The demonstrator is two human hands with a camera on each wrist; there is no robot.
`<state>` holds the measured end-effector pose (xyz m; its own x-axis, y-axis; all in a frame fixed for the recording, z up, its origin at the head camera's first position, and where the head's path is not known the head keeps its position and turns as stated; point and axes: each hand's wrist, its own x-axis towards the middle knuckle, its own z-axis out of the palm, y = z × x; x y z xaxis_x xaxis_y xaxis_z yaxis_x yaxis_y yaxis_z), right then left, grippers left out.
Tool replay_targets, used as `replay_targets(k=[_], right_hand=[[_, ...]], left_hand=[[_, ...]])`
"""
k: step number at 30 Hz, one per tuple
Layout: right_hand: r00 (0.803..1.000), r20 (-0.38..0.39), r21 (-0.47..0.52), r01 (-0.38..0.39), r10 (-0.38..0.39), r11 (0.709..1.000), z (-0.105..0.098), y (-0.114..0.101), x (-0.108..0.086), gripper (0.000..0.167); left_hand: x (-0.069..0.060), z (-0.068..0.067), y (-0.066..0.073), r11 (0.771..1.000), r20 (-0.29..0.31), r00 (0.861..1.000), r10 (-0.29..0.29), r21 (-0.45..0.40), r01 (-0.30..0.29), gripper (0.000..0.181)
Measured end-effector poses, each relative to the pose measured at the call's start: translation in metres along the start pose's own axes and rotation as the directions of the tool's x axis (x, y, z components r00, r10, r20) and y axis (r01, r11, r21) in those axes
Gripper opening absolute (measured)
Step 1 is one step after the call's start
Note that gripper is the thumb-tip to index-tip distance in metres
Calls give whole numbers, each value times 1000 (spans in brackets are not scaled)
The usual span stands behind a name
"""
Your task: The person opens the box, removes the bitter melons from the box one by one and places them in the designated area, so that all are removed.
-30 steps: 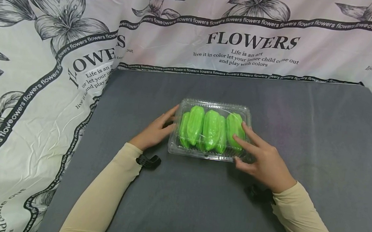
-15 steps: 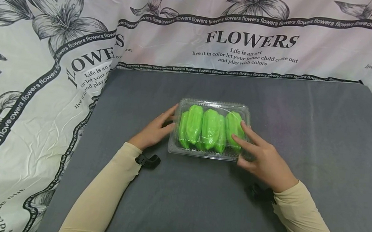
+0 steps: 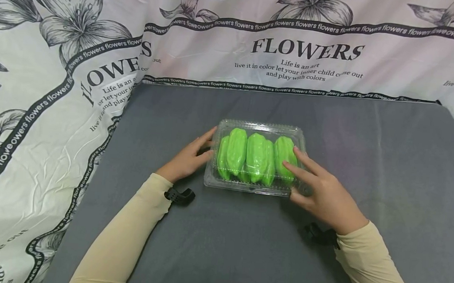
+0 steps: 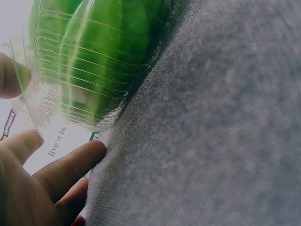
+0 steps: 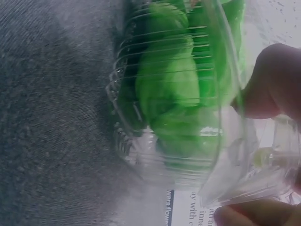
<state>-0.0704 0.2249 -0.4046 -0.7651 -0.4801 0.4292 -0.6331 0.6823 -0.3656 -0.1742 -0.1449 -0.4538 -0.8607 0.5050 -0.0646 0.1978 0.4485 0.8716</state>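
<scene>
A clear plastic clamshell box (image 3: 247, 188) lies on the table, holding several bright green, long, ridged fruits (image 3: 257, 157) that look like star fruits. At the box's left side, my left hand (image 3: 185, 160) rests with its fingers fairly straight. In the left wrist view, its thumb (image 4: 14, 77) is at the rim and its fingers (image 4: 73, 169) extend beside the end wall. My right hand (image 3: 326, 196) holds the right end, its fingers over the lid and its thumb at the front corner. The right wrist view has its thumb (image 5: 268, 84) against the rim, fingers partly cut off.
Grey cloth covers the table (image 3: 227, 243). White fabric with printed flowers (image 3: 304, 72) hangs along the back and left edges. A black strap (image 3: 180, 196) is on the left wrist and another dark one (image 3: 319, 234) on the right.
The right thumb has shifted slightly right along the box's front corner. The left hand, box and green fruits have stayed almost in place.
</scene>
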Motion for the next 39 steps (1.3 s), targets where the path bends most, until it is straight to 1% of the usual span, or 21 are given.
replay_targets(k=[5,13,18,25,26,32,36,39], right_hand=[[1000,0,-30,-5,5,1000,-4,-2,4,66],[1000,15,-33,-20,20,999,-14,-4,10,67],[999,5,-11,-48,48,999,-24,-2,18,67],[997,-20,21,-78,79,997,-36,1,31,65],[996,-25,28,-86,86,996,-37,2,33,65],[991,-65,53,-117,120,992,-49,9,46,67],[985,-80,58,-148,152,987,-54,13,53,75],[977,-81,102,-189,197,977,-56,15,57,80]], left_hand=[[-1,0,0,1000,8,1000,-7,-6,8,71],[-1,-1,1,1000,15,1000,-23,14,22,71],[-2,-1,1,999,14,999,-45,4,45,71],[-1,-2,0,999,6,999,-52,14,52,76],[0,-2,0,999,6,999,-50,11,50,75],[5,-4,3,1000,5,1000,8,8,-8,71],[4,-2,2,1000,3,1000,-10,17,10,70],[2,0,0,999,-4,1000,-13,29,13,69]])
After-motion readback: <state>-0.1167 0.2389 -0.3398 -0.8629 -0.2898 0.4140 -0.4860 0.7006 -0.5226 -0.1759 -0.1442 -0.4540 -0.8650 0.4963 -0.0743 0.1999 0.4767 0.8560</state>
